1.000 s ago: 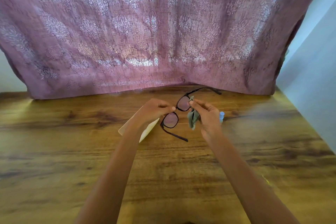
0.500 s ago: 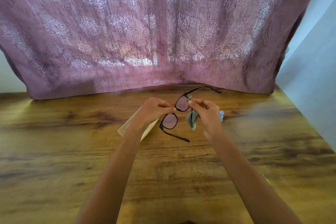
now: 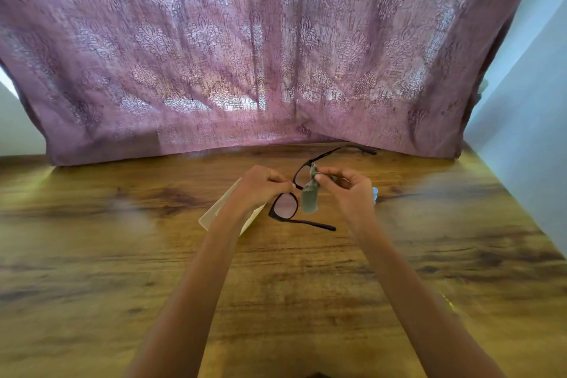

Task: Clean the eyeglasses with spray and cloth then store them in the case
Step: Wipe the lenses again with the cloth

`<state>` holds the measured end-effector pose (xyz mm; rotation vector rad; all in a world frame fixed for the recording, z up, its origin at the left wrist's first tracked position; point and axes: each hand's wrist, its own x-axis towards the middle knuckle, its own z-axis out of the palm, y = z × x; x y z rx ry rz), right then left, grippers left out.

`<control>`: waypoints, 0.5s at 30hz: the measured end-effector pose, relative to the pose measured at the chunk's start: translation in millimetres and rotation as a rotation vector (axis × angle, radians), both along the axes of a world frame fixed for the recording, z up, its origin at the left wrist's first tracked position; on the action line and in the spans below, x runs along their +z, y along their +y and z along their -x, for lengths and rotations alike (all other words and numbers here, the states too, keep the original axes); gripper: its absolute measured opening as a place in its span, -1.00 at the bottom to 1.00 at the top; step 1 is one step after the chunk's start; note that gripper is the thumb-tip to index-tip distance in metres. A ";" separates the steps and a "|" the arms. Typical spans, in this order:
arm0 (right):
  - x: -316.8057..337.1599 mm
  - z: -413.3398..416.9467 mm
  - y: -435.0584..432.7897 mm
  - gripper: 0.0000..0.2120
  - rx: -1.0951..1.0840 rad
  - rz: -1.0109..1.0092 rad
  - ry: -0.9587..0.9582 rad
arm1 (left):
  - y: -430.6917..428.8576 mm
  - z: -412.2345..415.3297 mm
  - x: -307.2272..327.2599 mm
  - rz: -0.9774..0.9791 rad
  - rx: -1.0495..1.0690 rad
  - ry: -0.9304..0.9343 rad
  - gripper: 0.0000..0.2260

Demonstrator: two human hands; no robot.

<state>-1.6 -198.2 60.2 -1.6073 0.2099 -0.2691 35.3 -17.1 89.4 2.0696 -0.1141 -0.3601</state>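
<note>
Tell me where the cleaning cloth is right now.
In the head view the cloth hangs near the middle, pinched by the right hand against the far lens of the glasses, just right of the left hand holding them.

Black eyeglasses; grey-green cloth; mauve damask-patterned curtain.

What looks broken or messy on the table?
Nothing stands out. The left hand holds the eyeglasses whole, the right hand presses the cloth to one lens, and no spill shows on the table.
</note>
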 end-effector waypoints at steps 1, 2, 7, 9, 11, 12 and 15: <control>-1.0 -0.4 1.8 -0.92 -0.034 0.115 -0.043 | -1.2 0.3 0.6 -0.008 -0.010 0.004 -0.95; -2.1 -0.8 3.6 -0.94 -0.067 0.266 -0.102 | -2.3 0.7 0.8 -0.020 -0.018 0.005 -0.92; -13.2 -4.3 7.9 -0.89 -0.058 0.849 -0.461 | -2.2 1.1 1.8 -0.046 -0.027 0.002 -0.86; -18.3 -2.1 8.2 -0.85 -0.010 0.903 -0.493 | -0.6 1.1 1.8 -0.045 -0.027 0.008 -0.88; -22.5 -0.6 8.8 -0.86 0.023 0.939 -0.482 | 0.2 1.4 0.8 -0.043 -0.026 0.003 -0.87; -23.5 -1.0 9.6 -0.86 0.038 0.947 -0.473 | 0.3 1.9 0.2 -0.047 -0.028 -0.001 -0.86; -22.5 -4.1 11.4 -0.87 0.119 0.967 -0.483 | -0.4 2.7 -2.8 -0.059 -0.045 -0.010 -0.87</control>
